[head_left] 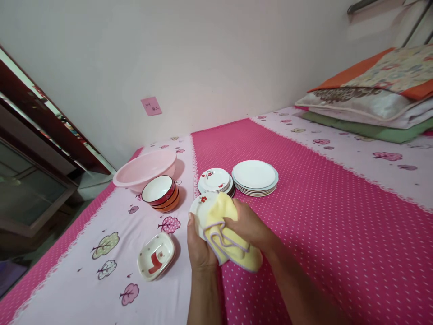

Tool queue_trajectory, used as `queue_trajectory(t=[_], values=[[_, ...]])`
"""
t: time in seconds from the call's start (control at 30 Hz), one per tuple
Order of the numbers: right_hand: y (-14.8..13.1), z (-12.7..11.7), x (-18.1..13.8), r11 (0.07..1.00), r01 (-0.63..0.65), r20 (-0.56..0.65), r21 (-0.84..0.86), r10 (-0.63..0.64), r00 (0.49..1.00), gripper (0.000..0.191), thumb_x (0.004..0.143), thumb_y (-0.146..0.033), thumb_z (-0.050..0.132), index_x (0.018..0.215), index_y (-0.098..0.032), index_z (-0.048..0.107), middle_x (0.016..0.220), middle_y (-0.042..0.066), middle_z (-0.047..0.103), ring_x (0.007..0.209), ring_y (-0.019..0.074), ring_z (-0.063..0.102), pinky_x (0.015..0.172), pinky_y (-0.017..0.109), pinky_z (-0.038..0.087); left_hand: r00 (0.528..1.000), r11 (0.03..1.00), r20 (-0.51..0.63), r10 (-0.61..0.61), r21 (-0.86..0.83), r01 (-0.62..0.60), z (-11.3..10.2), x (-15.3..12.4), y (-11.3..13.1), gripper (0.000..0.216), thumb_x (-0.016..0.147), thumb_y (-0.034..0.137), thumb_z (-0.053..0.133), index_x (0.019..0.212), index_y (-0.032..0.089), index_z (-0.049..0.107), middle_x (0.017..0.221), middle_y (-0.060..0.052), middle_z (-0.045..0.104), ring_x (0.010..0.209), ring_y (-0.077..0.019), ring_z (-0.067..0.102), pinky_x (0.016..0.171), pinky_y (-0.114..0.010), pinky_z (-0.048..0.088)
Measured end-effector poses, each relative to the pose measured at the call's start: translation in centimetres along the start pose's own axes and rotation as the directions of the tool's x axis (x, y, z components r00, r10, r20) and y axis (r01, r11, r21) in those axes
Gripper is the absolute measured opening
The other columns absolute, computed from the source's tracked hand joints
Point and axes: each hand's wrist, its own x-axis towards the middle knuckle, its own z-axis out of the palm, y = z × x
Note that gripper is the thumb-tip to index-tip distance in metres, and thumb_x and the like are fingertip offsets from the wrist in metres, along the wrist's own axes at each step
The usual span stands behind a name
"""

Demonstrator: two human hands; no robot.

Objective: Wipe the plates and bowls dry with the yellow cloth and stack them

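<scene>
Hands both occupied: left hand (199,248) is gripping a white floral plate (199,211) by its left and near edge, thumb lying along the rim; right hand (246,222) is clutching a bunched yellow cloth (221,208) and holding it over the plate's right side. Plate is sitting between the two, ahead of the left hand and leftward of the right, the left being nearer. Outline is appearing round, so no long axis is showing. Stack of small floral plates (214,178) is lying directly beyond; cannot tell whether rims are touching. Stack of larger plates (254,174) is standing just beside it, rightward. Stacked bowls (167,205), pink basin (130,177) and patterned dish (165,246) are resting leftward on the bedspread (321,225).
</scene>
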Motion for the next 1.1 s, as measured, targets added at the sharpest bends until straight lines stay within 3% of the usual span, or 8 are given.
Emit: queue_trajectory(t=[0.13,0.3,0.47,0.57,0.7,0.8,0.97,1.1], values=[[0.6,-1.8,-0.1,0.988,0.077,-0.026,-0.137,-0.081,0.996,0.053,0.081,-0.012,0.061,0.133,-0.018,0.059,0.127,0.012,0.072,0.113,0.0292,0.068,0.095,0.038,0.050,0.995,0.959,0.102,-0.006,0.281,-0.023,-0.7,0.7,0.4,0.046,0.088,0.041,0.080,0.124,0.015,0.074,0.124,-0.015,0.079,0.118,-0.0303,0.074,0.108,-0.042,0.054],[-0.1,-2.2,-0.5,0.974,0.166,0.014,-0.157,-0.166,0.986,0.053,0.084,-0.023,0.070,0.136,-0.020,0.060,0.137,0.013,0.068,0.124,0.0304,0.063,0.104,0.040,0.046,0.981,0.744,0.124,-0.152,0.668,0.031,-1.1,0.2,1.0,0.055,0.083,0.052,0.083,0.124,0.017,0.076,0.101,-0.011,0.083,0.095,-0.0304,0.078,0.085,-0.039,0.060],[-0.7,-1.7,-0.7,0.964,0.226,0.149,-0.143,-0.205,0.967,0.042,0.084,-0.022,0.073,0.126,-0.020,0.066,0.123,0.011,0.075,0.112,0.0300,0.068,0.096,0.039,0.048,0.963,0.682,0.164,-0.215,0.731,0.028,-1.1,-0.2,1.7,0.050,0.082,0.057,0.081,0.108,0.016,0.080,0.086,-0.010,0.081,0.078,-0.0289,0.077,0.069,-0.036,0.059],[-0.5,-1.7,-0.4,0.980,0.178,0.124,-0.093,-0.166,0.978,0.038,0.083,-0.028,0.075,0.120,-0.019,0.069,0.114,0.011,0.077,0.103,0.0297,0.070,0.089,0.038,0.051,0.983,0.718,0.125,-0.135,0.696,0.011,-1.3,-0.2,2.0,0.049,0.079,0.055,0.084,0.107,0.015,0.079,0.086,-0.010,0.081,0.077,-0.0279,0.077,0.068,-0.035,0.059],[0.2,-1.1,0.2,0.967,0.082,0.057,0.243,-0.099,0.993,0.042,0.081,-0.035,0.077,0.120,-0.019,0.070,0.116,0.010,0.078,0.104,0.0297,0.072,0.088,0.040,0.055,0.997,0.823,0.026,0.075,0.563,-0.076,-1.2,-0.1,1.7,0.049,0.077,0.053,0.086,0.108,0.016,0.075,0.092,-0.009,0.081,0.083,-0.0265,0.077,0.075,-0.035,0.060],[0.3,0.8,0.3,0.831,-0.037,0.085,0.556,-0.013,0.996,0.049,0.075,-0.043,0.083,0.116,-0.018,0.072,0.112,0.009,0.080,0.099,0.0309,0.075,0.085,0.041,0.059,0.962,0.859,-0.079,0.263,0.472,-0.196,-0.5,-0.3,1.5,0.043,0.084,0.052,0.079,0.112,0.020,0.073,0.103,-0.008,0.081,0.090,-0.0242,0.077,0.083,-0.036,0.060],[-0.4,5.3,-0.4,0.457,-0.211,0.215,0.864,0.045,0.976,0.056,0.065,-0.050,0.090,0.108,-0.017,0.075,0.099,0.008,0.082,0.088,0.0299,0.077,0.086,0.042,0.060,0.856,0.750,-0.240,0.458,0.621,-0.228,0.3,-0.7,2.2,0.034,0.101,0.050,0.059,0.115,0.022,0.071,0.115,-0.010,0.077,0.100,-0.0227,0.073,0.087,-0.033,0.057],[-0.1,4.8,-0.3,0.470,-0.188,0.205,0.862,0.015,0.979,0.057,0.063,-0.046,0.091,0.109,-0.016,0.075,0.098,0.009,0.083,0.087,0.0293,0.078,0.089,0.042,0.059,0.882,0.752,-0.184,0.434,0.613,-0.242,-0.5,0.0,2.9,0.028,0.098,0.047,0.064,0.110,0.023,0.072,0.109,-0.006,0.078,0.092,-0.0193,0.072,0.077,-0.028,0.055]])
